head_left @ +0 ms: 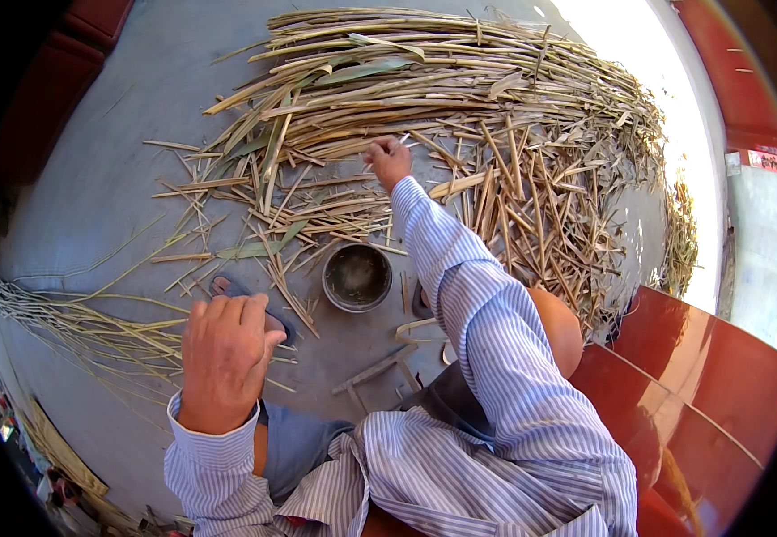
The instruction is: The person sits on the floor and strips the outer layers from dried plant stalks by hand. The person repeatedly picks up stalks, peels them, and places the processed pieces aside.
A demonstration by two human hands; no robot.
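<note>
Right hand (389, 159) closed on stalk in cane pile (460, 107) (arm outstretched); left hand (225, 353) empty, resting flat on knee.

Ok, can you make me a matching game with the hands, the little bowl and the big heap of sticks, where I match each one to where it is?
Things:
1. left hand
2. right hand
3. small round grey metal bowl
4. big heap of dry yellow-green cane stalks

Places:
A. spread across the far side of the grey floor
B. reaching out to the stalks
C. resting on the knee
D. on the floor between the feet

Pairs: 1-C, 2-B, 3-D, 4-A
</note>
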